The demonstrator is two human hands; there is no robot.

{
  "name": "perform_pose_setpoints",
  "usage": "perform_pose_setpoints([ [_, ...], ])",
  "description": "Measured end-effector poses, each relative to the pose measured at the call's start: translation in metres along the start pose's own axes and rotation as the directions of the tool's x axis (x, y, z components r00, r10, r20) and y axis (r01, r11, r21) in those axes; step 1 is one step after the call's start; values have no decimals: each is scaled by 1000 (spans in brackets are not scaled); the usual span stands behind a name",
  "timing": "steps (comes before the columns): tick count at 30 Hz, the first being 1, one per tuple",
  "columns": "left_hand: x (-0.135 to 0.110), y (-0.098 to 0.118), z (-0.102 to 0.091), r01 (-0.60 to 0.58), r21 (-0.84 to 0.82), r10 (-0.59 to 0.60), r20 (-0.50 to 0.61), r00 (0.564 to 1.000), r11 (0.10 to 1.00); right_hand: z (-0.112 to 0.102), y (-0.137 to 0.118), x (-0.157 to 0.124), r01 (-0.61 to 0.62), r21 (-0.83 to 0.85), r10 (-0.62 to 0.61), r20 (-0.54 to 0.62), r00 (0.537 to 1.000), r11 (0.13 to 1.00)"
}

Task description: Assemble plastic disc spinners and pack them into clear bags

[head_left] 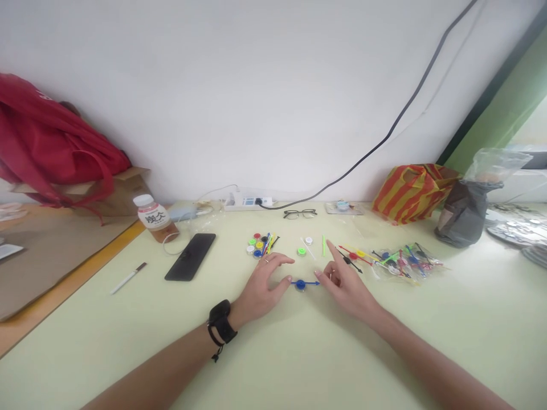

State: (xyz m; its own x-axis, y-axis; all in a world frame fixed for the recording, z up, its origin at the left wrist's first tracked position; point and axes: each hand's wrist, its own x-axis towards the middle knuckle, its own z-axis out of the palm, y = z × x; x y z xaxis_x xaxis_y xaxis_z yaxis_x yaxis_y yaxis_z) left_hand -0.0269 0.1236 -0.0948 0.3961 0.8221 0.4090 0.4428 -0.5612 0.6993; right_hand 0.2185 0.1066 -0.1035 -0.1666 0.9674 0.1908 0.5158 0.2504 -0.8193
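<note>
A blue arrow spinner with a round hub lies flat on the table between my hands, its arrowhead to the right. My left hand is open, thumb and fingers apart, with the thumb tip at the spinner's tail end. At the arrowhead is the thumb of my right hand; its index finger points forward and the other fingers curl in, with nothing seen inside. Ahead lie a green disc, a white disc, a white stick and a green arrow.
Loose coloured discs and arrows are grouped beyond my left hand. Assembled and bagged spinners lie right. A phone, a bottle and a white pen-like stick are left. Glasses and a power strip sit near the wall.
</note>
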Motion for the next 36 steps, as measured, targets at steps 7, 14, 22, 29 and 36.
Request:
perform_pose_setpoints([
  [7, 0, 0, 0, 39, 35, -36, -84, 996, 999, -9, -13, 4, -232, 364, 167, 200, 965, 902],
  [14, 0, -4, 2, 30, 63, -24, -92, 995, 998, -2, -9, 2, -142, 137, 142, 11, 990, 980],
  [22, 0, -3, 0, 56, 77, -47, -109, 993, 995, -11, -16, -3, -244, 464, 116, 288, 951, 851],
  [29, 0, -4, 2, 41, 77, -34, -88, 996, 996, -4, -6, 0, 170, -52, -167, 51, 985, 984],
  [36, 1, -3, 2, 36, 73, -30, -82, 996, 997, 1, -8, -9, 439, -247, -384, 240, 891, 864],
])
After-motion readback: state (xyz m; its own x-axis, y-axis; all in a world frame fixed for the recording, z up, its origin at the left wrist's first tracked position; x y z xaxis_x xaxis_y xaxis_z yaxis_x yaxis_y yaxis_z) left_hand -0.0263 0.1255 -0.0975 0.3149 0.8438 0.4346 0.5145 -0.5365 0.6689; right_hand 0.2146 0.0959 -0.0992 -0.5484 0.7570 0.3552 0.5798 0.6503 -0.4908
